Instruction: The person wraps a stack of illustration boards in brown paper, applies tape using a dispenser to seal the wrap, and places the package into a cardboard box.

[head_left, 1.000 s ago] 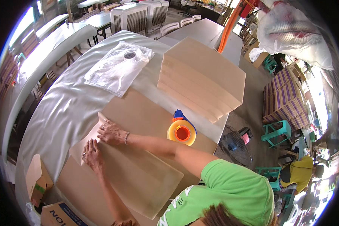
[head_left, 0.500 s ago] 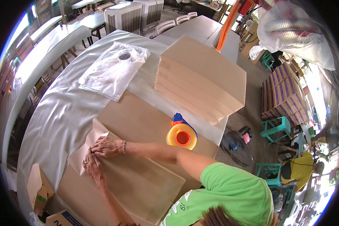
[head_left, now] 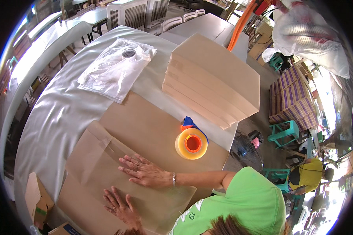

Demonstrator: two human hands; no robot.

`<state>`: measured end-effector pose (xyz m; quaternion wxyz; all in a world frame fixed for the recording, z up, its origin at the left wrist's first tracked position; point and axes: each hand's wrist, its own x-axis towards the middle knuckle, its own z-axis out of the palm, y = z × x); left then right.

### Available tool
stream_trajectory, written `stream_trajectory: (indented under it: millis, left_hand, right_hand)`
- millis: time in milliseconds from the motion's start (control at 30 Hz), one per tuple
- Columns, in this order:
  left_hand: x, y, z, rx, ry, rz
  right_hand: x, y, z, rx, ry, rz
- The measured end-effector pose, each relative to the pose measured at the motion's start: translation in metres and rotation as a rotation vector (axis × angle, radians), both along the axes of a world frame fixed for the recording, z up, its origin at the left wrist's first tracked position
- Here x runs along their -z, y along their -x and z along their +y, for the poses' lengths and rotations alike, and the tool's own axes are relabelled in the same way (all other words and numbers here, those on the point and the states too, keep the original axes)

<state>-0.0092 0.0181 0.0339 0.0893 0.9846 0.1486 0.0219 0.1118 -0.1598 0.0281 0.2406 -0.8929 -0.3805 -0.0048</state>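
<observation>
Left hand (head_left: 122, 209) and right hand (head_left: 147, 173) have drawn back, spread flat on brown sheet (head_left: 90, 172); carton (head_left: 35, 194) by table's (head_left: 47, 129) left edge, contents unclear.

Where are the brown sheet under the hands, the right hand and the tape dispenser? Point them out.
Brown sheet (head_left: 102, 169): head view, bare part of its upper surface.
Right hand (head_left: 150, 174): head view, back of the hand.
Tape dispenser (head_left: 192, 143): head view, orange core of its roll.

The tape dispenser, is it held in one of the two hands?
No: the tape dispenser sits apart, while the left hand and right hand are spread over the brown sheet.
</observation>
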Motion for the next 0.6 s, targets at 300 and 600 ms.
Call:
stream_trajectory:
  millis: [300, 600]
  left_hand:
    - [0.004, -0.053, 0.048, -0.042, 0.093, -0.122]
    - [0.000, -0.026, 0.044, -0.238, 0.278, -0.199]
  right_hand:
    - [0.009, -0.086, 0.056, -0.072, -0.043, 0.047]
    - [0.018, -0.083, 0.032, 0.000, -0.270, 0.236]
